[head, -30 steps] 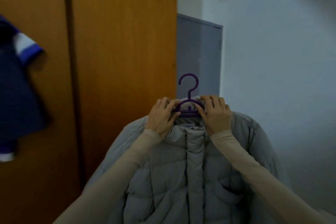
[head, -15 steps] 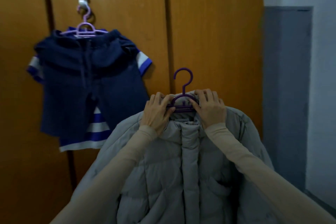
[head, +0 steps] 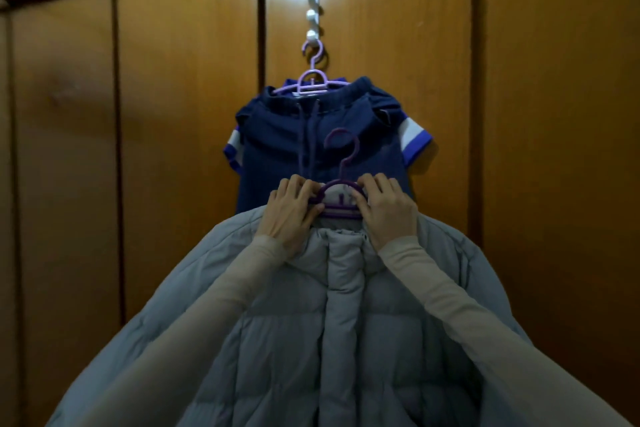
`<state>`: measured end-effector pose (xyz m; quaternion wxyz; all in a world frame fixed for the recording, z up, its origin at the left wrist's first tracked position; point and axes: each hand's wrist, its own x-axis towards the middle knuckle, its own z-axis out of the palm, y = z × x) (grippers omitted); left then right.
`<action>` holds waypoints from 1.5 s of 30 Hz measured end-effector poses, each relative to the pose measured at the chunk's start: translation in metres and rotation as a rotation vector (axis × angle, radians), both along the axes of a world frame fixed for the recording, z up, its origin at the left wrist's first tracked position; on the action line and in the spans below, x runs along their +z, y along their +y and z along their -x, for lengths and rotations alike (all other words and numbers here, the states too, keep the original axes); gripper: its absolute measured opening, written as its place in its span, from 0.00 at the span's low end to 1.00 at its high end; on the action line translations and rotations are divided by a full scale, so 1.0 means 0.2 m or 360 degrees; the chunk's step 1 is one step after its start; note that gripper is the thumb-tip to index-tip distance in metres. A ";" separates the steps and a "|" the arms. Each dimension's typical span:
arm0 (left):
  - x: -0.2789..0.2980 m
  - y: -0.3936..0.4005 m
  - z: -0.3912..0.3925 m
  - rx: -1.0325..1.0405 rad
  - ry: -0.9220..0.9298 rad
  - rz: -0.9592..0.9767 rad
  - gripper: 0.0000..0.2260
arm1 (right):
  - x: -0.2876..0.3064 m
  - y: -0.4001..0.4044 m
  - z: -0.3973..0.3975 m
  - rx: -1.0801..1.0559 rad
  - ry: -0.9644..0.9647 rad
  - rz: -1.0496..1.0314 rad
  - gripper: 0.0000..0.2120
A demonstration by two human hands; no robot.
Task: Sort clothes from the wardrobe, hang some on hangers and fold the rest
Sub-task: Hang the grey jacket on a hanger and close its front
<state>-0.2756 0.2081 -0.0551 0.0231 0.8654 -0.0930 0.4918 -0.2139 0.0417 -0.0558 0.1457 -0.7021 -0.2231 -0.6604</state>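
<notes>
Both hands up at the collar now. The left hand (head: 291, 210) curls its fingers round the left shoulder of the dark purple plastic hanger (head: 341, 199), thumb pinching against the crossbar; the right hand (head: 389, 210) mirrors it on the other shoulder, fingertips hooked over the top arm. Between those 2 grips, the hanger's hook rises straight up, its opening turned to the left.

Hanging below the fingers is the grey quilted puffer jacket (head: 332, 340), zipped, collar just under the knuckles, its bulk dropping out of the bottom of the view.

What matters: the white over-door hook rack (head: 311, 14) sits well above the fingertips, a vertical strip of pegs on the brown wooden wardrobe door (head: 187, 149). Its lowest visible peg already carries the lilac plastic hanger (head: 311, 81) with navy drawstring shorts (head: 322, 146) over a blue and white striped shirt (head: 414, 133). So, by my reading, the jacket must travel up, both hands equally near, to reach a free peg higher on that strip.
</notes>
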 end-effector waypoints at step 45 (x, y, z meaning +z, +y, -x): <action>1.35 0.65 -1.21 -0.0226 -0.0412 0.0130 0.16 | 1.37 0.72 -0.85 0.0047 0.0167 -0.0352 0.10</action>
